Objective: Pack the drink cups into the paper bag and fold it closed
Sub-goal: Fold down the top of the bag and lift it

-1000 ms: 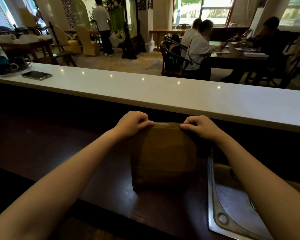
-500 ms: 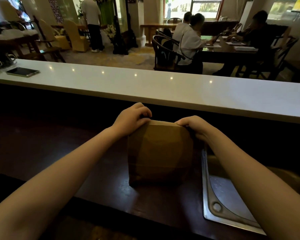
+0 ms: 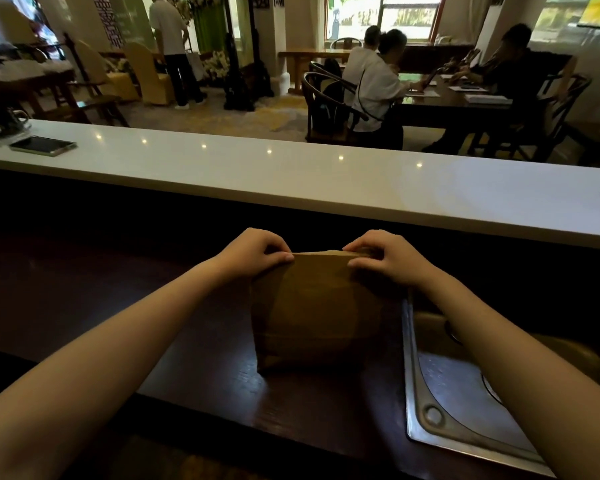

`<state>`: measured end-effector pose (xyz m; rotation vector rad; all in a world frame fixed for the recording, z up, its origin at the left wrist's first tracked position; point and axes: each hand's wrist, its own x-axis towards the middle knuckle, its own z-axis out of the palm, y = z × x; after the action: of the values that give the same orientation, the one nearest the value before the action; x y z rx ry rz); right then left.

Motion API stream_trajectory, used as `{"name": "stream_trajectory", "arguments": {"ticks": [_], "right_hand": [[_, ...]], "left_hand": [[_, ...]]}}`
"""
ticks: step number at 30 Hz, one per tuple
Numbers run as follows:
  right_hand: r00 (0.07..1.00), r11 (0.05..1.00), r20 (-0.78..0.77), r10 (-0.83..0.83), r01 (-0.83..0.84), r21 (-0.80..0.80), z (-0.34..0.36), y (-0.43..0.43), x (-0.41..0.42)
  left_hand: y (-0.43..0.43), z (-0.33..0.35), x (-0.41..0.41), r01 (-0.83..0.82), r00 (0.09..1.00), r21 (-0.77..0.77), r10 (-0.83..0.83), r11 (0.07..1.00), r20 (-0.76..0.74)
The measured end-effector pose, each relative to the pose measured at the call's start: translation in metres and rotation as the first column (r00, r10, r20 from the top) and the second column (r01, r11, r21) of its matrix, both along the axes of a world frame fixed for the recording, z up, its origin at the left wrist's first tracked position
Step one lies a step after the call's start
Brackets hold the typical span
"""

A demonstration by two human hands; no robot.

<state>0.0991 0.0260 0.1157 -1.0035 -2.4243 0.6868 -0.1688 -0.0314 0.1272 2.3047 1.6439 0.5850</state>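
Note:
A brown paper bag stands upright on the dark wooden worktop in the middle of the head view. Its top edge is flattened into a straight fold. My left hand pinches the top left corner of the bag with curled fingers. My right hand pinches the top right corner the same way. No drink cups show; whatever is inside the bag is hidden.
A steel sink lies just right of the bag, under my right forearm. Behind the bag rises a white counter with a phone at its left end. Beyond it people sit at tables.
Both hands have shifted along the bag's top edge, from resting over the corners to pinching them. The top now looks flatter and sharper. The bag stays in the same spot.

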Motion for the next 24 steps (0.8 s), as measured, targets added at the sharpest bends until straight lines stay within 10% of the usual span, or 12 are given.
{"name": "stream_trajectory", "arguments": {"ticks": [4, 24], "right_hand": [[0.997, 0.987, 0.070, -0.038, 0.026, 0.161, -0.001, -0.003, 0.001], [0.997, 0.995, 0.029, 0.065, -0.063, -0.083, 0.022, -0.001, 0.000]], "left_hand": [[-0.003, -0.003, 0.005, -0.001, 0.999, 0.059, 0.003, 0.998, -0.047], [-0.008, 0.012, 0.002, 0.022, 0.991, 0.076, -0.012, 0.997, -0.130]]}}
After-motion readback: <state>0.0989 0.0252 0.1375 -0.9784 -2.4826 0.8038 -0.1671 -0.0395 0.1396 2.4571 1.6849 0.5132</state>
